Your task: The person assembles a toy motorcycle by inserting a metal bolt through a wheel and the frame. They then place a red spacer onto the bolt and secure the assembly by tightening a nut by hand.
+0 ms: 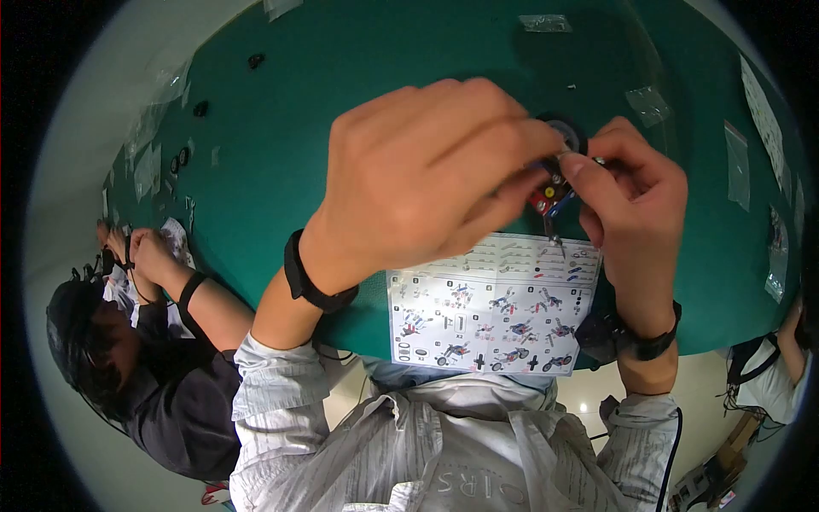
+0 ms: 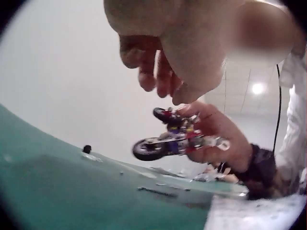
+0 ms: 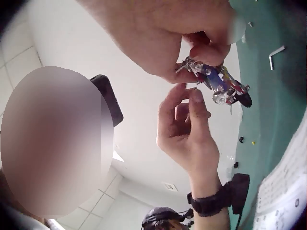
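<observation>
A small toy motorcycle (image 1: 548, 194) with red and blue metal pieces and black-tyred wheels is held up over the table. My right hand (image 1: 640, 192) grips it between thumb and fingers. In the left wrist view both wheels of the motorcycle (image 2: 168, 146) show, with the right hand (image 2: 218, 134) behind. My left hand (image 1: 418, 175) reaches in from the left, its fingertips close beside the model. Thumb and forefinger of the left hand (image 3: 189, 132) come together in the right wrist view; whether they pinch a tiny part I cannot tell.
A printed instruction sheet (image 1: 486, 320) lies at the near table edge. An L-shaped hex key (image 3: 272, 58) is on the green table. Small black parts (image 1: 256, 61) and wheels (image 1: 183, 157) sit at the left, plastic bags (image 1: 648, 106) at the right. Another person (image 1: 162, 367) sits on the left.
</observation>
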